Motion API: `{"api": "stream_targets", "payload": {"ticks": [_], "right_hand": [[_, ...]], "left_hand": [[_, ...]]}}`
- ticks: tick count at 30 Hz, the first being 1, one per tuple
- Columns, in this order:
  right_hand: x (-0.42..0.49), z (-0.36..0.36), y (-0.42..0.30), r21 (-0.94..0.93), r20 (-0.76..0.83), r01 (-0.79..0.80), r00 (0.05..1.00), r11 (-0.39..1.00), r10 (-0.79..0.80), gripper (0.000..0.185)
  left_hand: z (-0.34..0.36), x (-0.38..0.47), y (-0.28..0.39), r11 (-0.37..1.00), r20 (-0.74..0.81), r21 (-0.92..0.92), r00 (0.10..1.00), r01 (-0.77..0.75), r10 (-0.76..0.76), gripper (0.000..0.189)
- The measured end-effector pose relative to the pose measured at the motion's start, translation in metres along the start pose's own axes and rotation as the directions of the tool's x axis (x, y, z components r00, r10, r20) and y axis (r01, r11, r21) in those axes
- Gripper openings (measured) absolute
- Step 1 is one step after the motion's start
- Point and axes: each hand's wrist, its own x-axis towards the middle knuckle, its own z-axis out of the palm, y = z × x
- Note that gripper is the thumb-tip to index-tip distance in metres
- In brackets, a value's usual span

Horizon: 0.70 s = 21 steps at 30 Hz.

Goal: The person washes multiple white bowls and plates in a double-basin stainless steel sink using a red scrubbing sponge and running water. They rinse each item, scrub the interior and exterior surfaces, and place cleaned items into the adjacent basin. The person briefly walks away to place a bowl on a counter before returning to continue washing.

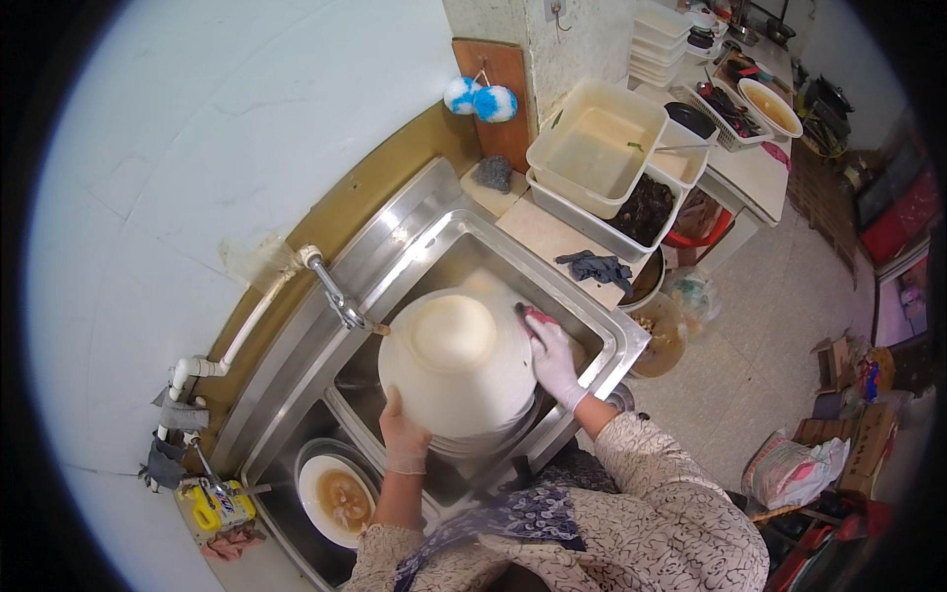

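A large white bowl (451, 333) is bottom up over the right basin of a steel double sink (614, 333). Several rims below it suggest a stack. My left hand (403, 433), in a thin glove, grips the near left side of the bowl. On its right side, my gloved right hand (555, 362) presses a red and dark scrubbing cloth (538, 314) to the outer wall. The metal tap (348, 307) ends just beside the bowl's left edge. Whatever is under the bowls is mostly hidden.
A white bowl with brownish liquid (336, 499) sits in the left basin. A dark glove (595, 270) and stacked plastic tubs (599, 144) occupy the right counter. A yellow jug (214, 507) stands at lower left. Buckets (658, 337) are on the floor at right.
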Motion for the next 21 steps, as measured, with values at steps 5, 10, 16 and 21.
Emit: {"api": "stream_targets", "payload": {"ticks": [5, 10, 16, 21], "right_hand": [[0.022, -0.014, 0.035, 0.121, -0.047, -0.349, 0.933, 0.929, 0.356, 0.041], [-0.010, -0.043, -0.023, 0.101, -0.011, 0.004, 1.000, 0.995, -0.003, 0.039], [-0.046, -0.037, -0.056, 0.025, 0.288, 0.161, 0.944, 0.987, -0.161, 0.019], [-0.021, -0.024, 0.004, -0.171, 0.126, -0.036, 0.990, 0.985, 0.058, 0.015]], "left_hand": [[-0.007, -0.023, -0.004, 0.993, 0.094, -0.056, 0.991, 0.105, -0.100, 0.062], [-0.002, -0.021, -0.011, 0.997, -0.024, 0.074, 1.000, -0.003, 0.005, 0.062], [0.002, -0.013, -0.012, 0.997, 0.024, 0.053, 0.999, -0.048, 0.047, 0.061], [-0.005, -0.022, 0.001, 0.998, 0.043, 0.041, 0.998, -0.047, 0.045, 0.060]]}}
